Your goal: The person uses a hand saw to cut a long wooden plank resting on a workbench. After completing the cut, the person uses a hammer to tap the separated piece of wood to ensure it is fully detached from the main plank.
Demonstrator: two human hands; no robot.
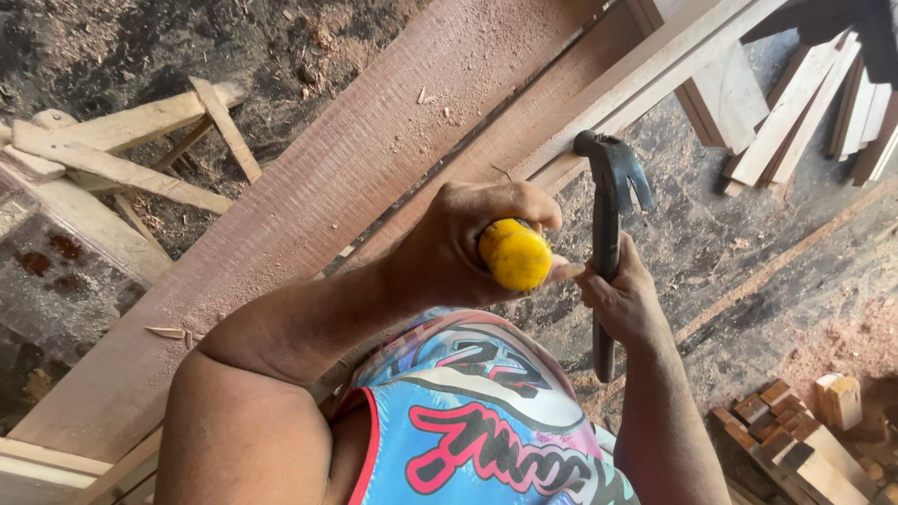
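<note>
Beneath me lies a dark earthen floor (748,252) strewn with pale sawdust. At ten o'clock stands a rough trestle of nailed pale battens (122,150). At one o'clock, lighter planed boards (795,103) lean together. At five o'clock I see a heap of small reddish wood offcuts (795,449). Daylight falls evenly, casting soft shadows.

Two hands: left hand (468,245), right hand (622,297). One yellow-handled tool (514,254). One claw hammer (608,234). One wide plank (309,224). One heap of small wood blocks (795,440). One bundle of slats (823,103), exact number unclear.
</note>
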